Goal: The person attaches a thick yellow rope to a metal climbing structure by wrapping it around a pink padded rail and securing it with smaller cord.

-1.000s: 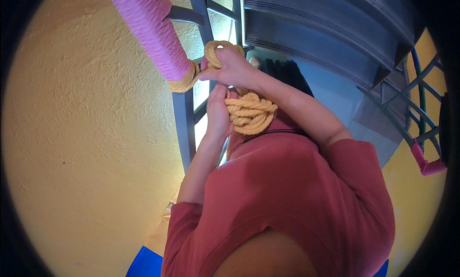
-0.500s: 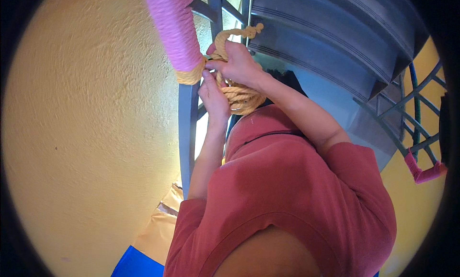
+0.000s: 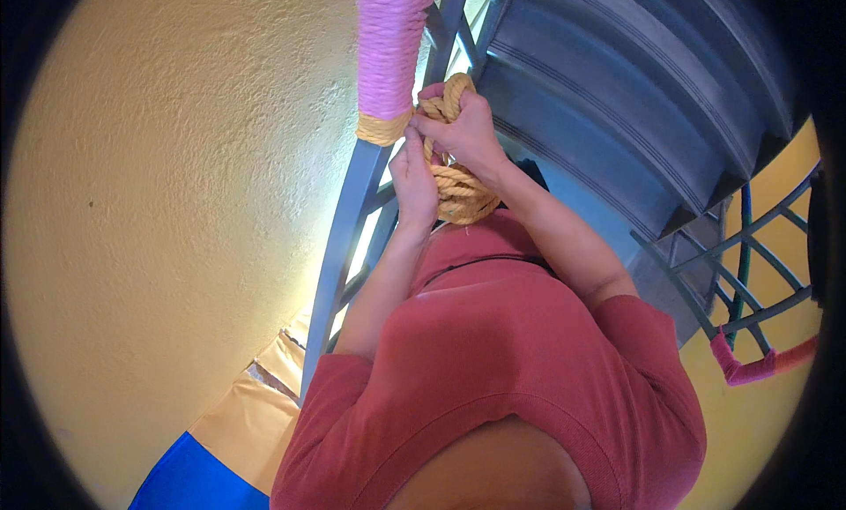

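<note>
Tight turns of pink rope [image 3: 394, 56] cover the upper part of a grey metal handrail [image 3: 348, 215]. A short band of yellow rope [image 3: 381, 129] is wound just below the pink. My right hand [image 3: 469, 141] is closed on a bundle of loose yellow rope [image 3: 462, 194], beside the rail. A thick loop of it stands up over the fingers, and the coil hangs under the palm. My left hand [image 3: 418, 182] is closed beneath, thumb and fingertips pinching at the band's edge, where the rope meets the rail. The exact grip between the fingertips is partly hidden.
A rough yellow wall [image 3: 194, 157] rises close on the left. Dark metal stairs [image 3: 617, 87] curve away at the upper right. Another grey railing [image 3: 740, 272], partly wrapped in pink, stands at right. Brown sheeting [image 3: 242, 400] and a blue piece [image 3: 198, 475] lie at lower left.
The view has shifted, so rail and hands appear farther right and lower. The knotted rope end that stuck out past my right hand no longer shows; a loop stands there. Both hands stay at the band.
</note>
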Action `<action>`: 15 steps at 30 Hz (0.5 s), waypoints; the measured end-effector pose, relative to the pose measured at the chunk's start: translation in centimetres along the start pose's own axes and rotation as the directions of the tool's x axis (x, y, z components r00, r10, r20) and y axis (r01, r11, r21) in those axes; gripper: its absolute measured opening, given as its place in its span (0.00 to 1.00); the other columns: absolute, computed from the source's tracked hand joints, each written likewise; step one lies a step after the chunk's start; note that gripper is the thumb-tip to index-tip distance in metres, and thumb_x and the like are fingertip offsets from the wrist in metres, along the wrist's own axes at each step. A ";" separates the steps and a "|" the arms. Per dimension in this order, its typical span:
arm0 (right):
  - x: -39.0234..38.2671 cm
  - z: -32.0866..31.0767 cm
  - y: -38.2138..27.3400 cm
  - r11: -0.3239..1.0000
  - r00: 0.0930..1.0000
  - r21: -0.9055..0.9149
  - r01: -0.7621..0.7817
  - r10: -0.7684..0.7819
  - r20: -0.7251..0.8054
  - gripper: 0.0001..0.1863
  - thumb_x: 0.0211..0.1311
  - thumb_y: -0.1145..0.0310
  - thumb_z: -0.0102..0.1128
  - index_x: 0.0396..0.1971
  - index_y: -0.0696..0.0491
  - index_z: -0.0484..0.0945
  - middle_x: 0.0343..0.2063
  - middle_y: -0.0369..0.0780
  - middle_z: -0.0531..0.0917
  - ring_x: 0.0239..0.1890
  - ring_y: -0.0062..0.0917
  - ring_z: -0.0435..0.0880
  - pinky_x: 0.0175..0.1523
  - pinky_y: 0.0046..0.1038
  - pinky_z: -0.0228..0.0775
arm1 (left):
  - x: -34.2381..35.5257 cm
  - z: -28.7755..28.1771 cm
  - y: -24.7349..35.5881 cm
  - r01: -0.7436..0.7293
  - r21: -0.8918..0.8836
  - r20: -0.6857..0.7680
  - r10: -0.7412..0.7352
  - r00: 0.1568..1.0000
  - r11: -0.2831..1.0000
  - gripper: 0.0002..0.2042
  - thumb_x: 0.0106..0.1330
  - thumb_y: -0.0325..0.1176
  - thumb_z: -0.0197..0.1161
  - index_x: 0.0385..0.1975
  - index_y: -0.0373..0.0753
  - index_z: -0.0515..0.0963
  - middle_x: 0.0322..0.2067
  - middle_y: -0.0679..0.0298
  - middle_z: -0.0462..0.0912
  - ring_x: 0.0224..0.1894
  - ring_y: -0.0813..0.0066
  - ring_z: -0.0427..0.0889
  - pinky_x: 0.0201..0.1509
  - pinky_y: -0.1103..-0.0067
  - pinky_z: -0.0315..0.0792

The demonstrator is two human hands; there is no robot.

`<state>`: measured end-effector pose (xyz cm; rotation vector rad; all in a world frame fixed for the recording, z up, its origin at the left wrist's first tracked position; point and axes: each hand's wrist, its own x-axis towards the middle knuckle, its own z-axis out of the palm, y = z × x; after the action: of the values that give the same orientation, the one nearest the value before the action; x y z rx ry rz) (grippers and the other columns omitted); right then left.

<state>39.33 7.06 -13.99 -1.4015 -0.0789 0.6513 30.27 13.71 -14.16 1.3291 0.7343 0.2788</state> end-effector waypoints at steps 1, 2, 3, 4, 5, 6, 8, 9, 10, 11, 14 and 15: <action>0.0 0.1 0.3 1.000 1.000 0.012 0.028 -0.028 0.004 0.15 0.47 0.75 0.68 0.36 0.59 0.76 0.28 0.35 0.80 0.29 0.15 0.77 0.32 0.19 0.71 | -0.1 -0.4 -0.2 0.025 0.017 0.015 -0.025 1.000 1.000 0.18 0.74 0.41 0.42 0.32 0.35 0.73 0.22 0.71 0.71 0.21 0.89 0.66 0.23 0.88 0.60; 0.1 0.2 0.7 0.998 0.998 0.024 0.057 -0.057 0.006 0.15 0.47 0.75 0.68 0.36 0.59 0.76 0.29 0.35 0.80 0.30 0.15 0.77 0.33 0.19 0.72 | -0.5 -0.5 -0.5 0.040 0.023 0.008 -0.040 0.999 0.999 0.18 0.74 0.41 0.42 0.31 0.35 0.73 0.22 0.71 0.71 0.21 0.89 0.65 0.22 0.88 0.60; 0.1 0.3 1.0 0.996 0.996 0.036 0.085 -0.085 0.008 0.15 0.47 0.75 0.68 0.36 0.59 0.76 0.29 0.35 0.80 0.30 0.15 0.77 0.34 0.19 0.72 | -1.0 -0.6 -0.9 0.055 0.029 0.001 -0.055 0.998 0.998 0.17 0.74 0.41 0.42 0.30 0.36 0.73 0.22 0.71 0.71 0.20 0.89 0.65 0.22 0.88 0.59; 0.1 0.1 1.1 0.996 0.997 0.052 0.078 -0.079 0.015 0.15 0.47 0.75 0.68 0.36 0.59 0.76 0.29 0.35 0.80 0.30 0.15 0.77 0.34 0.19 0.72 | -1.3 -0.6 -1.1 0.070 0.036 -0.006 -0.069 0.998 0.997 0.17 0.73 0.41 0.43 0.30 0.36 0.73 0.21 0.71 0.71 0.19 0.89 0.64 0.21 0.88 0.59; 0.1 0.1 1.0 0.995 0.997 0.070 0.069 -0.071 0.022 0.15 0.48 0.75 0.68 0.36 0.59 0.76 0.29 0.35 0.80 0.30 0.15 0.77 0.34 0.18 0.72 | -1.4 -0.5 -1.0 0.073 0.027 -0.026 -0.072 0.997 0.997 0.18 0.73 0.42 0.43 0.28 0.36 0.73 0.20 0.71 0.70 0.20 0.88 0.64 0.22 0.87 0.59; 0.0 0.1 1.0 0.994 0.998 0.089 0.060 -0.063 0.030 0.15 0.48 0.75 0.68 0.36 0.60 0.76 0.29 0.35 0.80 0.30 0.14 0.77 0.34 0.18 0.72 | -1.5 -0.4 -0.8 0.076 0.017 -0.046 -0.075 0.996 0.997 0.19 0.73 0.43 0.43 0.27 0.36 0.74 0.19 0.72 0.69 0.20 0.88 0.64 0.22 0.87 0.58; -0.2 0.1 1.0 0.993 0.997 0.094 0.072 -0.075 0.024 0.14 0.49 0.74 0.68 0.36 0.60 0.75 0.29 0.35 0.79 0.30 0.14 0.77 0.34 0.18 0.72 | -1.6 -0.4 -0.5 0.088 0.002 -0.071 -0.088 0.994 0.996 0.21 0.73 0.46 0.42 0.26 0.36 0.74 0.18 0.72 0.68 0.20 0.87 0.64 0.23 0.86 0.58; -0.3 0.2 1.1 0.992 0.997 0.097 0.079 -0.081 0.019 0.14 0.49 0.74 0.67 0.36 0.60 0.75 0.29 0.35 0.79 0.30 0.14 0.77 0.33 0.18 0.72 | -1.7 -0.6 -0.4 0.098 -0.004 -0.076 -0.098 0.992 0.995 0.22 0.72 0.48 0.42 0.26 0.36 0.74 0.18 0.71 0.68 0.20 0.87 0.64 0.23 0.86 0.58; -0.5 0.3 1.2 0.991 0.997 0.108 0.075 -0.077 0.016 0.14 0.50 0.74 0.67 0.36 0.60 0.75 0.29 0.35 0.79 0.29 0.14 0.77 0.32 0.18 0.72 | -1.8 -0.7 -0.3 0.107 -0.009 -0.081 -0.107 0.991 0.994 0.23 0.72 0.49 0.42 0.26 0.36 0.74 0.18 0.71 0.68 0.20 0.87 0.64 0.22 0.86 0.58; -0.7 0.5 1.4 0.990 0.997 0.123 0.071 -0.072 0.006 0.14 0.50 0.73 0.67 0.36 0.60 0.75 0.28 0.35 0.79 0.28 0.14 0.77 0.31 0.17 0.72 | -1.8 -0.5 0.0 0.118 -0.024 -0.118 -0.120 0.986 0.993 0.25 0.72 0.51 0.41 0.26 0.36 0.74 0.18 0.71 0.68 0.19 0.87 0.64 0.22 0.86 0.58; -1.1 0.9 1.6 0.987 0.997 0.146 0.072 -0.070 -0.019 0.13 0.52 0.72 0.66 0.36 0.61 0.75 0.27 0.35 0.79 0.25 0.14 0.76 0.29 0.17 0.71 | -1.9 -0.4 0.9 0.141 -0.019 -0.161 -0.142 0.977 0.990 0.32 0.69 0.60 0.35 0.25 0.35 0.74 0.17 0.69 0.68 0.18 0.84 0.64 0.21 0.85 0.58; -1.3 1.0 1.6 0.986 0.997 0.151 0.075 -0.072 -0.028 0.13 0.53 0.72 0.65 0.36 0.61 0.74 0.27 0.35 0.79 0.24 0.14 0.76 0.28 0.17 0.71 | -1.9 -0.6 1.1 0.131 0.024 -0.171 -0.125 0.977 0.991 0.32 0.69 0.60 0.34 0.24 0.35 0.74 0.16 0.69 0.68 0.18 0.84 0.64 0.21 0.85 0.58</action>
<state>37.24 7.37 -14.91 -1.2531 -0.0614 0.5683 28.73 13.29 -12.53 1.2953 0.9684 0.2787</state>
